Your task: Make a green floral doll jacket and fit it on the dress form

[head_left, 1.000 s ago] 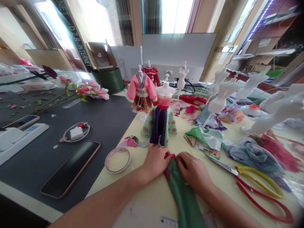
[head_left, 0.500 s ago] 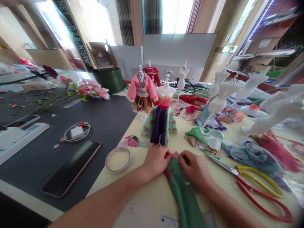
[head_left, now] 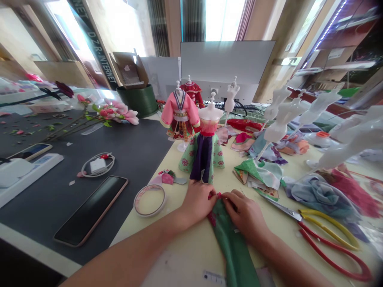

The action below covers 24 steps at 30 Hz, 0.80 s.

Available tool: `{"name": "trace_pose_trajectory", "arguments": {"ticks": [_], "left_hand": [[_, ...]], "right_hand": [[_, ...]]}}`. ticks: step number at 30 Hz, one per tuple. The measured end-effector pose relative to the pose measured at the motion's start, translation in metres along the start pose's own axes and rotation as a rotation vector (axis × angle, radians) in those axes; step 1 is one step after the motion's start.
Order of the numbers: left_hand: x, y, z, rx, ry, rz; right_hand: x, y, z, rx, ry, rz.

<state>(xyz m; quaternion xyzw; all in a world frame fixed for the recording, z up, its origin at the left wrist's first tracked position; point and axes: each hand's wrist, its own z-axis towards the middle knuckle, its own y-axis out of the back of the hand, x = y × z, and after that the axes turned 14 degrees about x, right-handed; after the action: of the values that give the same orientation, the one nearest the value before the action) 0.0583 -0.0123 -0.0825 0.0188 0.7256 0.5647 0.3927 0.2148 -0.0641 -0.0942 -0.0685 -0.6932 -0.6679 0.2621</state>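
A long strip of green fabric [head_left: 235, 243] with a pink-red patterned edge runs from between my hands down to the bottom of the view. My left hand [head_left: 199, 202] pinches its pink top end from the left. From the right, my right hand [head_left: 247, 211] pinches the same end, fingertips almost touching those of the left. Just beyond the hands stands a small white mannequin [head_left: 211, 113] in a pink top and a green and purple skirt [head_left: 203, 157]. The fingertips partly hide the pink end.
Left of my hands lie a tape roll [head_left: 149, 200] and a phone [head_left: 91, 211]. Scissors [head_left: 329, 239] with red and yellow handles lie right, near fabric scraps [head_left: 323, 193] and white mannequins [head_left: 281, 123]. A dressed doll form [head_left: 180, 115] stands behind.
My right hand has shifted slightly up and left, its fingers now closer to my left hand at the fabric's pink end. My left hand has barely moved.
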Motion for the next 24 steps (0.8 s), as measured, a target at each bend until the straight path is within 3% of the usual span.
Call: {"name": "trace_pose_trajectory", "arguments": {"ticks": [24], "left_hand": [[-0.0003, 0.0004, 0.0004, 0.001, 0.004, 0.000]], "right_hand": [[-0.0007, -0.0021, 0.0004, -0.034, 0.028, -0.068]]}}
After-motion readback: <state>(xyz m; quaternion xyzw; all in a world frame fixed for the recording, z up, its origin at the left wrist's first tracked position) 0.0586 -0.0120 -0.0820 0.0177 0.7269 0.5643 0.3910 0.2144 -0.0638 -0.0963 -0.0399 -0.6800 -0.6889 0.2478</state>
